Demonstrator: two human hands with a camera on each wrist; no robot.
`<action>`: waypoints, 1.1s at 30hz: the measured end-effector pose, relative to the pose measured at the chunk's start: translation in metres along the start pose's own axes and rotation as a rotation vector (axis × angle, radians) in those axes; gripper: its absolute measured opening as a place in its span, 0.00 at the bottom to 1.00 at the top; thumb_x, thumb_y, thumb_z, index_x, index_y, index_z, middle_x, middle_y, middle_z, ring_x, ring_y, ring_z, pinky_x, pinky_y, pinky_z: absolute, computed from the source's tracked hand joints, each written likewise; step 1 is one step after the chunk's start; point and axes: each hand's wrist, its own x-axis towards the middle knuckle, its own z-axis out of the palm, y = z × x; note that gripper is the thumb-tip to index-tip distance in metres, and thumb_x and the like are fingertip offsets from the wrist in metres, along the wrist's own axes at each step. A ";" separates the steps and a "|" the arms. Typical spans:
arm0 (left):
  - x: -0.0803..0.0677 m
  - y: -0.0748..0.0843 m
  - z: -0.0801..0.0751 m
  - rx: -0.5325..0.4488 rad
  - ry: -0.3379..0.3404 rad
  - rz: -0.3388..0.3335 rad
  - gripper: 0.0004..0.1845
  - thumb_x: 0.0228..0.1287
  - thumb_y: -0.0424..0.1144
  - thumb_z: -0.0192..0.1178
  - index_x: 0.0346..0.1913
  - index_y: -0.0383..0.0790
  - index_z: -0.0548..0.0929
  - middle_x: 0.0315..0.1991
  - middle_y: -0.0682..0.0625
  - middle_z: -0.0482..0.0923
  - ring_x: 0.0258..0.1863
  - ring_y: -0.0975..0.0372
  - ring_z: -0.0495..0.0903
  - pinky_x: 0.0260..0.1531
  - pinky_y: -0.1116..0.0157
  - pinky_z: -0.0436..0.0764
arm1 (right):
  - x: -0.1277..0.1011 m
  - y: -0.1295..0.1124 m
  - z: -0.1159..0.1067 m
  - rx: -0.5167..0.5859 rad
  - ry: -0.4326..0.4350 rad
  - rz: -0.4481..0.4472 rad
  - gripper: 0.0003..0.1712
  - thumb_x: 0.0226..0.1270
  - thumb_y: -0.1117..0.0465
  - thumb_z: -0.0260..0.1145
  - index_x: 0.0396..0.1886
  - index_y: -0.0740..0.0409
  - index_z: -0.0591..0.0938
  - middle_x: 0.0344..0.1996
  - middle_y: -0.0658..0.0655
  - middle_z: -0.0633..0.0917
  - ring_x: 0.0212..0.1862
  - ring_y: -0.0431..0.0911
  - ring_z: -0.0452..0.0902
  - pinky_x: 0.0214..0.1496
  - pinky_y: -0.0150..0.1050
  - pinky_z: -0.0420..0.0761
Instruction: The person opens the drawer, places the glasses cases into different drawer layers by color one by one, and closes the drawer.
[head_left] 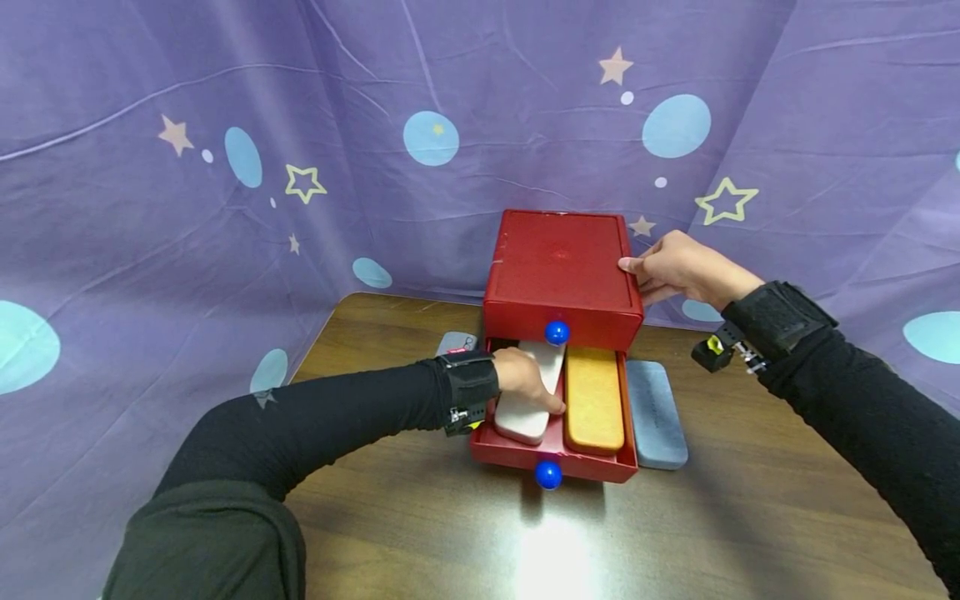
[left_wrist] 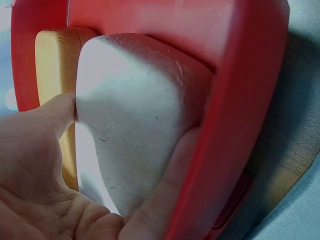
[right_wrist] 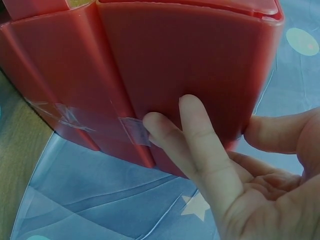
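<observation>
My left hand point(head_left: 527, 382) reaches into the pulled-out lower drawer point(head_left: 555, 460) of a red two-drawer box point(head_left: 562, 258). It grips a white glasses case point(left_wrist: 130, 110), thumb on one long side and fingers on the other, wedged by the drawer wall. In the left wrist view the case's near end is hidden behind the palm. A yellow glasses case point(head_left: 594, 404) lies beside it in the same drawer. My right hand point(head_left: 686, 268) rests against the box's upper right side; its fairly straight fingers point(right_wrist: 197, 120) press the side and its thumb touches the top edge.
A blue case point(head_left: 657, 414) lies on the wooden table point(head_left: 420, 517) to the drawer's right. On the left, a grey case point(head_left: 456, 342) with a glasses print is partly behind my left forearm. Blue ball knobs point(head_left: 548, 475) stick out in front. A purple curtain point(head_left: 480, 75) hangs behind.
</observation>
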 end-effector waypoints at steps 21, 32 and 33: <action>-0.017 -0.003 -0.016 0.236 0.003 0.175 0.35 0.65 0.67 0.58 0.57 0.39 0.83 0.56 0.48 0.81 0.45 0.60 0.81 0.46 0.65 0.82 | 0.002 0.002 -0.002 0.014 -0.005 0.006 0.31 0.80 0.55 0.57 0.63 0.82 0.73 0.40 0.61 0.89 0.39 0.46 0.88 0.46 0.47 0.89; -0.050 -0.011 -0.013 0.316 0.026 0.270 0.45 0.67 0.65 0.58 0.74 0.35 0.64 0.60 0.46 0.83 0.54 0.58 0.84 0.53 0.64 0.82 | 0.000 0.002 -0.002 -0.003 -0.026 -0.001 0.31 0.81 0.54 0.56 0.63 0.81 0.74 0.39 0.59 0.89 0.39 0.45 0.88 0.47 0.48 0.89; -0.053 -0.013 -0.013 0.315 0.033 0.285 0.45 0.68 0.65 0.57 0.75 0.35 0.63 0.60 0.46 0.83 0.54 0.58 0.85 0.53 0.64 0.82 | 0.000 0.002 -0.003 -0.006 -0.026 0.000 0.31 0.81 0.53 0.56 0.63 0.81 0.74 0.39 0.60 0.89 0.39 0.45 0.88 0.47 0.48 0.89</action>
